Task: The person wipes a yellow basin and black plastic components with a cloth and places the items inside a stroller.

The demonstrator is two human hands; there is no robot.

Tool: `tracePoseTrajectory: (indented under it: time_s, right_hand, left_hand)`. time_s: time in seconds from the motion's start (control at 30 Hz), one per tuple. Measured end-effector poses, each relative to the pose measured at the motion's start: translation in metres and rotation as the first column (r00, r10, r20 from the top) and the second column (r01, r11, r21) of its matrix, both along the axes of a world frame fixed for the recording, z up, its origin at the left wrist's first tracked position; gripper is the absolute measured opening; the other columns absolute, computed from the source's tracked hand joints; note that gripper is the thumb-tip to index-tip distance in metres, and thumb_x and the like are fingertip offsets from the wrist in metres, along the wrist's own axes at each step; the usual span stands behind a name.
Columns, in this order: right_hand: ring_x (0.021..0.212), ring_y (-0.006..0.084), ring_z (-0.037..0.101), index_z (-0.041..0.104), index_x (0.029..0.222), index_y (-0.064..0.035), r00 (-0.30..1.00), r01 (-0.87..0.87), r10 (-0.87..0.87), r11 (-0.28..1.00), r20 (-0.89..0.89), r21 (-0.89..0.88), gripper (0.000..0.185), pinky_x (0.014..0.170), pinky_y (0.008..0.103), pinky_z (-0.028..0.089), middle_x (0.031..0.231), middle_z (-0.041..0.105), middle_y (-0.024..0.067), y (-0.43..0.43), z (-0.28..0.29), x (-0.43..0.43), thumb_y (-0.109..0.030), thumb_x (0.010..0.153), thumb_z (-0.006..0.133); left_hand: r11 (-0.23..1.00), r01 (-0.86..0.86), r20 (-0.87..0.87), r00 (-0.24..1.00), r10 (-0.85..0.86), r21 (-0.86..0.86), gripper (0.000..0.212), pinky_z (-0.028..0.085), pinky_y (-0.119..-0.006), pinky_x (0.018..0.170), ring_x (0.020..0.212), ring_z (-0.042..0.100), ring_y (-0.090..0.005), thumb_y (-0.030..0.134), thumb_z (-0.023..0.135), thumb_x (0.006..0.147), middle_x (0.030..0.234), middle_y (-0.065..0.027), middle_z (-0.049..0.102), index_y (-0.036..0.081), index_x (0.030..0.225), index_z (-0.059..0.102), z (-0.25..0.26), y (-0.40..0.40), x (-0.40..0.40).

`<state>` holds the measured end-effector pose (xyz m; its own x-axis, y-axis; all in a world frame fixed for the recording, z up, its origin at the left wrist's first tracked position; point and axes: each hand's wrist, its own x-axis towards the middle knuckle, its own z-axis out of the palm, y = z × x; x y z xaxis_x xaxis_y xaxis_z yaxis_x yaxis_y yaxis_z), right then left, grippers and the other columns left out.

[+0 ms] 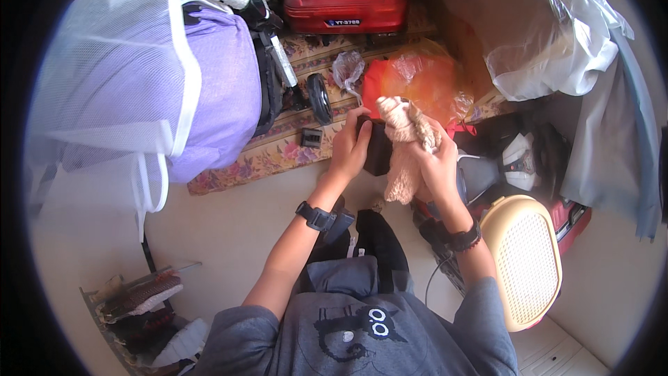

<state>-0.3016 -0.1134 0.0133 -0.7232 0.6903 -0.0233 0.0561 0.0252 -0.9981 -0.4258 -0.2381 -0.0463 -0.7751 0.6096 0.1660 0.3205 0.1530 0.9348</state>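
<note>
My left hand grips a dark, box-like object from its left side. What exactly it is cannot be told. In my right hand is a bunched pinkish-beige cloth, apparently a towel, held just right of the dark object. Part of the cloth hangs below my fingers. Beyond both hands lies an orange translucent plastic bag with something red beside it. A small black piece rests on a floral-patterned padded surface, left of my left hand.
Purple fabric and white mesh fill the left, beside a black wheel. At the back stands a red toy car. A cream perforated panel is near my right arm. Shoes sit on a rack lower left.
</note>
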Motion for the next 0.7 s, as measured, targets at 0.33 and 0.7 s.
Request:
tracePoseTrajectory:
  time_s: [0.33,0.7]
  right_hand:
    - [0.09,0.0166,0.062,0.056,0.118,0.0043,0.989,-0.058,-0.015,0.872,-0.145,-0.485,0.042,0.081,0.0275,0.049,0.102,0.065,0.0097,-0.007,0.012,-0.006,-0.004,0.078,0.063]
    - [0.093,0.0191,0.064,0.059,0.118,-0.0056,0.985,-0.006,0.003,1.0,-0.172,-0.021,0.046,0.085,0.0298,0.049,0.105,0.065,0.0084,-0.023,0.041,0.02,-0.008,0.074,0.068]
  left_hand:
    - [0.986,0.156,0.629,0.761,-0.16,0.062,0.082,0.039,-0.034,0.099,0.115,0.05,-0.0213,0.03,0.078,0.074,0.122,-0.0112,0.05,0.003,0.136,0.031,0.023,-0.019,-0.005]
    - [0.802,-0.045,0.763,0.344,-0.547,0.596,0.05,0.046,-0.043,0.096,0.109,0.058,-0.0254,0.034,0.056,0.087,0.12,-0.0126,0.06,0.004,0.127,0.052,0.034,-0.039,-0.013]
